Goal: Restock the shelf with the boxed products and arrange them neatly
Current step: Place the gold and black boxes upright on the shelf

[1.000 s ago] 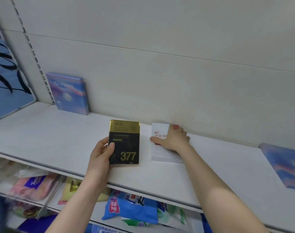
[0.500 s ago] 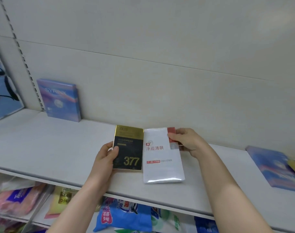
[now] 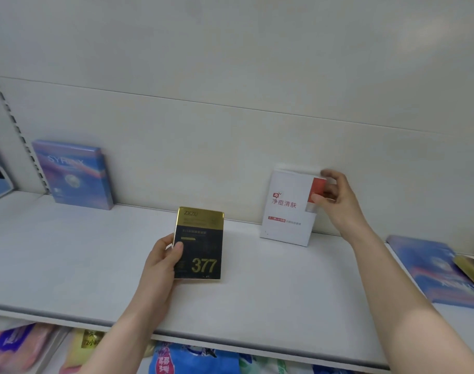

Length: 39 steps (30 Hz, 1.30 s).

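My left hand [image 3: 161,261] grips the left edge of a black and gold box [image 3: 199,244] marked 377, held tilted over the middle of the white shelf [image 3: 82,255]. My right hand [image 3: 335,201] pinches the upper right corner of a white box [image 3: 288,209] with red print. That white box stands upright against the back wall, its bottom edge on the shelf. A blue-purple box [image 3: 74,175] stands upright at the back left.
A flat blue-purple box [image 3: 430,265] lies at the right end of the shelf, with a gold item [image 3: 472,268] partly on it. Below the shelf's front edge lie soft packs in blue [image 3: 192,360], pink and yellow. A slotted upright runs up the far left wall.
The white box lay flat beside the black box; my right hand has stood it upright against the back wall, farther right. The black box stays in my left hand.
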{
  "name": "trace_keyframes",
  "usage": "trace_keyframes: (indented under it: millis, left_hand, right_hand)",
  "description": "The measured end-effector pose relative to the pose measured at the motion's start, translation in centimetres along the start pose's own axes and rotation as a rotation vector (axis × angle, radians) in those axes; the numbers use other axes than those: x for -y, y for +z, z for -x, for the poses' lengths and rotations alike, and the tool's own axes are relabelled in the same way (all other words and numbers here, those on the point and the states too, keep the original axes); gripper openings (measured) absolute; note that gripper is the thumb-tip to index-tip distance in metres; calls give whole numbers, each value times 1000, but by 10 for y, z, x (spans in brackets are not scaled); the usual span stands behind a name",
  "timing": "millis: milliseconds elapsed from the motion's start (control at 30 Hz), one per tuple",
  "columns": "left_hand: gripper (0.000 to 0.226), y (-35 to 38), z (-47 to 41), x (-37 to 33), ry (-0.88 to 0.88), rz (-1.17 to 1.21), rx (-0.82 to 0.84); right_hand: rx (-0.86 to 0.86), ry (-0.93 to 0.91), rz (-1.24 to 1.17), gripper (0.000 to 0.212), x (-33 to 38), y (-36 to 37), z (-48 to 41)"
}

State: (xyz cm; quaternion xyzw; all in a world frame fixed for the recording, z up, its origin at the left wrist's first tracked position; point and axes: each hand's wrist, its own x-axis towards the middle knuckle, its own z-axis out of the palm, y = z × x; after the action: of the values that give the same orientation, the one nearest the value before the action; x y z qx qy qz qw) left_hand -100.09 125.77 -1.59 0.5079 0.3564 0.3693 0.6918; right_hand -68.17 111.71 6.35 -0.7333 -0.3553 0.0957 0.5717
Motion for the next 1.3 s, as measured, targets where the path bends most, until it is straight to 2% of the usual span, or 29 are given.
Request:
trace_keyframes:
  millis: [300,433,500,600,667,733,800,900,1000,1067,1167,1233,1300]
  left_hand:
    - [24,7,-7,3,10,3,0]
    - [24,9,-6,4,16,15,-9]
    - [24,10,-4,5,13,18,-12]
    - [24,10,-1,6,13,22,-17]
    - [23,10,0,7,12,24,-20]
    - [22,11,3,7,15,19,-21]
    - [22,13,7,6,20,14,-14]
    - [23,13,13,5,33,-17,9]
    - [22,11,15,8,71,-78,30]
    - [22,10,13,9,150,-195,43]
    - [34,11,2,3,239,-392,92]
    - [44,17,-9,-4,244,-447,143]
    - [46,27,-23,-10,269,-474,152]
  right_hand:
    - [-189,-121,182,49,-11,13,-3]
    - [-196,-81,157,51,-14,17,0]
    - [-255,-83,169,54,-15,20,3]
    - [-392,-168,268,51,-12,25,13]
    - [-429,-274,315,38,-7,32,23]
    - [-311,-330,303,24,1,46,36]
    - [-48,-295,249,18,10,67,49]
    - [374,-173,142,27,25,98,61]
    - [604,-97,93,32,30,117,57]
    - [583,-161,97,25,29,120,49]
    - [423,-251,130,22,29,112,37]
    - [356,-289,166,23,31,105,33]
    - [362,-288,139,25,35,104,34]
